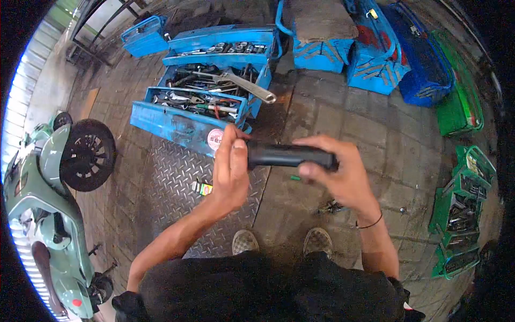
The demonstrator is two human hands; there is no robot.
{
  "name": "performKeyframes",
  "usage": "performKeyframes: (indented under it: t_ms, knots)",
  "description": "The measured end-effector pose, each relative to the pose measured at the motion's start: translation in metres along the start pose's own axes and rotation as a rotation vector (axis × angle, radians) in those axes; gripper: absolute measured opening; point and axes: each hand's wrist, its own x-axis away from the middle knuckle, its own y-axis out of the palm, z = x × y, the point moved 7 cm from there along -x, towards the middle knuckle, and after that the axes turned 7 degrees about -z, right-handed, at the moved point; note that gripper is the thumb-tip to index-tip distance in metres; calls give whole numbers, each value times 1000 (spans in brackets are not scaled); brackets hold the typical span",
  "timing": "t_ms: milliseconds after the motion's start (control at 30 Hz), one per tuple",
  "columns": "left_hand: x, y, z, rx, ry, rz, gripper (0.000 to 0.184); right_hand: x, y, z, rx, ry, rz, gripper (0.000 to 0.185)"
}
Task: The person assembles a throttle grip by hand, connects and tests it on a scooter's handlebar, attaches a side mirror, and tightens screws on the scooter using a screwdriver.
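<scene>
A black tube-shaped object (284,155) lies level in front of me, held between both hands; its exact kind cannot be made out. Around its left end, the fingers of my left hand (232,169) are closed. My right hand (343,174) grips the other end, thumb below and fingers above, slightly blurred. Just beyond, an opened blue toolbox (171,126) holds many metal tools in its trays. A large adjustable wrench (249,87) rests across those tools, its handle end sticking out to the right.
More blue toolboxes (322,56) and a green toolbox (456,104) line the far right. An opened green toolbox (453,214) stands at right. A pale green scooter (59,177) is at left. Under me lies a metal tread plate (171,182), with a small labelled item (203,188) on it.
</scene>
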Motion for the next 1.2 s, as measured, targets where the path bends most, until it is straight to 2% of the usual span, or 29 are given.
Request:
performKeyframes:
  t_ms: [33,67,133,167,200,233,267,300,367,433,467,500,533,600,633,667,733,767,800,833,867,900,967,1000,1033,1067,1100,1167,1200]
  knots:
    - [13,-4,-14,-386,139,45,41,3,0,-16,289,-327,75,41]
    - [10,-8,-16,-375,130,31,43,4,5,-16,320,-337,28,42]
    - [-4,-12,-23,177,-139,46,50,4,10,-15,355,-304,40,50]
    - [-7,-8,-30,385,-212,65,53,2,8,-15,196,-257,38,54]
    - [-9,-9,-38,504,-238,83,58,2,3,-16,104,-321,151,58]
    - [-16,-7,-44,430,-138,150,57,0,-3,-14,78,-438,265,58]
    - [-21,-6,-49,350,-43,220,57,-10,1,18,113,-260,167,56]
    - [-28,-5,-76,303,-11,159,61,-15,-4,43,113,-73,68,54]
    - [-34,-12,-107,251,31,105,66,-3,-10,7,62,-116,-3,49]
    - [-32,-14,-101,-145,151,85,70,0,-7,7,90,-196,15,48]
    - [-31,-12,-98,-141,153,82,70,1,-8,4,275,-407,127,47]
    - [-33,-9,-97,77,-5,74,65,8,-6,-4,458,-619,239,47]
    - [-34,-6,-100,292,-166,67,61,13,-5,-15,455,-619,242,47]
    - [-35,-12,-98,215,-114,77,60,16,-7,-26,154,-464,228,46]
    - [-33,-18,-94,142,-58,87,60,15,-5,-15,143,-468,212,46]
    - [-27,-17,-76,133,-64,102,60,6,-5,13,51,-228,149,46]
    - [-10,-5,-43,121,-81,143,60,2,0,32,-41,5,67,47]
    - [-10,-5,-52,53,69,96,61,6,-3,15,29,-88,37,47]
    - [-11,-9,-50,43,53,117,61,6,0,0,94,-180,0,47]
    - [-14,-11,-49,31,-54,59,61,5,0,-4,271,-374,96,46]
    - [-15,-11,-53,23,-156,-4,61,3,6,1,252,-379,71,46]
    - [-13,-11,-52,-51,-152,14,64,6,0,-10,292,-393,89,47]
    - [-14,-10,-46,0,-198,36,64,9,-5,-16,374,-430,125,45]
    - [-15,-8,-39,56,-237,51,64,12,-4,-21,371,-436,106,45]
    - [-16,-7,-12,18,-191,49,63,13,-8,-22,156,-334,79,43]
    - [-15,-9,-1,23,-189,65,63,9,-7,-7,-40,-155,-10,41]
    - [-17,-5,6,-19,-215,-16,62,9,-6,9,-229,37,-62,40]
    - [-20,1,11,-115,-264,-178,61,7,-7,8,-105,-63,-47,41]
    - [-22,1,6,-114,-256,-163,61,7,-10,2,10,-158,-23,42]
